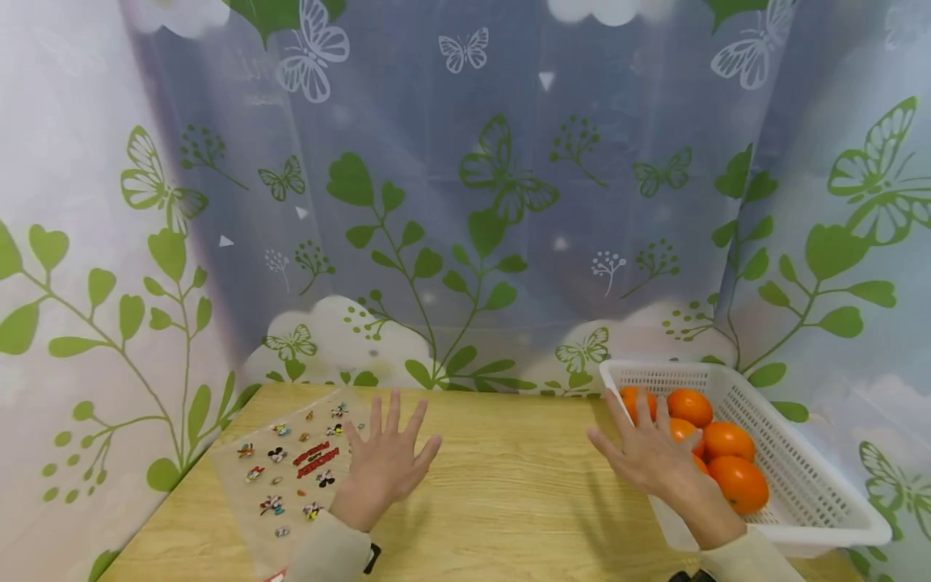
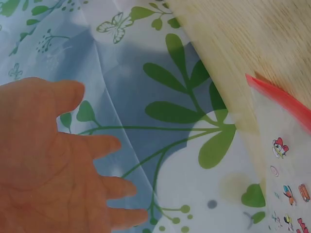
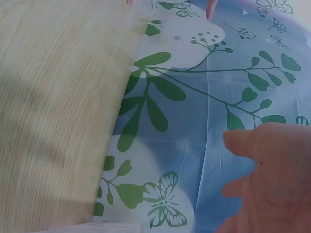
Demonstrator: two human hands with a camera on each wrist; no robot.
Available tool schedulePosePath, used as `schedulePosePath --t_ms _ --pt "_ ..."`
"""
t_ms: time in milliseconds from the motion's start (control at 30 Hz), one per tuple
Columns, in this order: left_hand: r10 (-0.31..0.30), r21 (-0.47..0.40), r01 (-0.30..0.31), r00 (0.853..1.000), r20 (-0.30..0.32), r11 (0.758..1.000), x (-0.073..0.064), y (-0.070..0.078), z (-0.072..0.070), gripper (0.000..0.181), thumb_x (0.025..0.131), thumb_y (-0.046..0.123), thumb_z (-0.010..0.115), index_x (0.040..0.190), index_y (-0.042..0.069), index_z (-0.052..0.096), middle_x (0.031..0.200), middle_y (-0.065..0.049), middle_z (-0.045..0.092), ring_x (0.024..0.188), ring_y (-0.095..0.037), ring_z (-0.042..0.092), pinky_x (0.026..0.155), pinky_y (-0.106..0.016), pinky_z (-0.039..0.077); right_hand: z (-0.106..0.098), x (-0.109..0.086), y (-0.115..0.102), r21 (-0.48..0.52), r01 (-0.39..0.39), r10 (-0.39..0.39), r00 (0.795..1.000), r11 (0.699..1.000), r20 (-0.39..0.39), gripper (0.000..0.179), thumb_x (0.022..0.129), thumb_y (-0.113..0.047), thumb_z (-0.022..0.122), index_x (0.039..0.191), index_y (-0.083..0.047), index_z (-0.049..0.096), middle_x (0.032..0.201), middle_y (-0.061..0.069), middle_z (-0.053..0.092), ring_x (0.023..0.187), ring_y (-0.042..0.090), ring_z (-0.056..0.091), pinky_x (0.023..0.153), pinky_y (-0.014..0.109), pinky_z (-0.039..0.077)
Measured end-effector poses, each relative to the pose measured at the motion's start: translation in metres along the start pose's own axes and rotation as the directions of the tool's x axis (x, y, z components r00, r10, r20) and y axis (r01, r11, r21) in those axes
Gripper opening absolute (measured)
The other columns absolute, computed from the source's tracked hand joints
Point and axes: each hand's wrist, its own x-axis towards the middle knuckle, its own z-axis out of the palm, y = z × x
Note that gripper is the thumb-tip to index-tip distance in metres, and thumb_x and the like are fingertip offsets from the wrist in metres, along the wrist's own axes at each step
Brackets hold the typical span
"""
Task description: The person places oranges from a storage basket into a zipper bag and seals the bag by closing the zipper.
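Note:
My left hand [image 1: 385, 465] is held up with its fingers straight and spread, holding nothing. It overlaps the right side of a clear plastic bag [image 1: 272, 485] with small cartoon prints, lying flat on the table. In the left wrist view, the bag shows a red strip [image 2: 286, 99] along one edge. Likewise spread and holding nothing, my right hand [image 1: 650, 453] overlaps the left side of a white plastic basket [image 1: 818, 485]. Several oranges [image 1: 738, 485] sit in that basket, some partly hidden by the right hand.
The wooden table [image 1: 509, 485] lies under both hands. Behind it and along both sides hangs a curtain [image 1: 538, 307] with green leaves and butterflies. The basket stands against the curtain at the right, and its rim rises above the tabletop.

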Motion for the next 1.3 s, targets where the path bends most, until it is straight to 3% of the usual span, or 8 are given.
schedulePosePath --t_ms 133,233,333,600,767,1000,1167,1300 --pt "-0.01 0.009 0.009 1.0 0.025 1.0 -0.001 -0.006 -0.005 0.064 0.107 0.046 0.049 0.163 0.021 0.034 0.172 -0.022 0.013 0.158 -0.05 0.011 0.116 -0.085 0.01 0.001 0.001 0.001 0.001 0.089 -0.089 0.995 0.996 -0.036 0.079 0.106 -0.057 0.044 0.165 -0.009 0.021 0.164 0.042 0.009 0.147 0.067 0.014 0.101 0.091 0.025" --pt "-0.003 0.011 0.003 0.998 0.056 1.0 -0.001 -0.012 -0.009 0.061 0.103 0.038 0.059 0.158 0.015 0.043 0.168 -0.026 0.025 0.153 -0.053 0.025 0.111 -0.083 0.028 0.002 0.003 0.001 0.004 0.172 -0.171 0.982 0.985 -0.083 0.069 0.105 -0.043 0.055 0.16 -0.005 0.033 0.158 0.042 0.03 0.137 0.064 0.041 0.096 0.079 0.045" --pt "0.002 0.003 -0.002 0.995 0.101 1.0 -0.001 -0.02 -0.011 0.056 0.1 0.03 0.067 0.15 0.01 0.052 0.159 -0.028 0.04 0.143 -0.054 0.04 0.1 -0.077 0.044 0.002 0.006 -0.002 0.034 0.231 -0.226 0.969 0.972 -0.101 0.061 0.103 -0.034 0.061 0.153 -0.002 0.045 0.15 0.035 0.048 0.127 0.053 0.057 0.091 0.068 0.054" --pt "-0.004 -0.067 0.016 0.983 0.183 0.998 -0.004 -0.042 -0.008 0.049 0.09 0.013 0.077 0.136 0.004 0.063 0.139 -0.022 0.061 0.13 -0.044 0.057 0.106 -0.063 0.05 0.007 0.01 -0.013 0.156 0.256 -0.25 0.967 0.954 -0.055 0.042 0.098 -0.022 0.07 0.134 -0.002 0.065 0.134 0.021 0.067 0.105 0.036 0.072 0.083 0.052 0.061" --pt "0.006 -0.07 0.007 0.983 0.183 0.997 -0.003 -0.049 -0.005 0.04 0.086 0.01 0.08 0.124 0.004 0.069 0.124 -0.014 0.07 0.112 -0.034 0.066 0.095 -0.053 0.057 0.014 0.011 -0.018 0.174 0.275 -0.27 0.961 0.945 -0.052 0.039 0.098 -0.021 0.07 0.132 -0.003 0.067 0.133 0.02 0.069 0.117 0.04 0.068 0.093 0.056 0.059" --pt "-0.009 -0.057 0.021 0.979 0.205 0.998 -0.001 -0.055 0.002 0.026 0.081 0.006 0.084 0.103 0.006 0.071 0.109 -0.009 0.072 0.094 -0.024 0.065 0.081 -0.046 0.059 0.02 0.012 -0.026 0.177 0.292 -0.286 0.956 0.94 -0.058 0.037 0.098 -0.019 0.07 0.13 -0.002 0.068 0.133 0.019 0.069 0.125 0.043 0.063 0.102 0.06 0.054" --pt "-0.029 -0.043 0.04 0.971 0.239 0.998 0.0 -0.057 0.007 0.024 0.08 0.001 0.084 0.099 0.005 0.07 0.103 -0.007 0.071 0.085 -0.02 0.06 0.075 -0.042 0.057 0.024 0.012 -0.029 0.175 0.289 -0.284 0.957 0.941 -0.052 0.037 0.098 -0.019 0.069 0.13 -0.002 0.067 0.133 0.019 0.069 0.125 0.044 0.062 0.104 0.06 0.052" --pt "-0.045 -0.059 0.062 0.964 0.263 0.996 0.0 -0.059 0.009 0.025 0.08 -0.002 0.083 0.1 0.004 0.07 0.105 -0.008 0.072 0.087 -0.021 0.061 0.078 -0.043 0.058 0.026 0.012 -0.029 0.167 0.289 -0.285 0.957 0.943 -0.045 0.037 0.097 -0.02 0.07 0.13 -0.003 0.068 0.133 0.019 0.069 0.125 0.044 0.062 0.104 0.061 0.052"
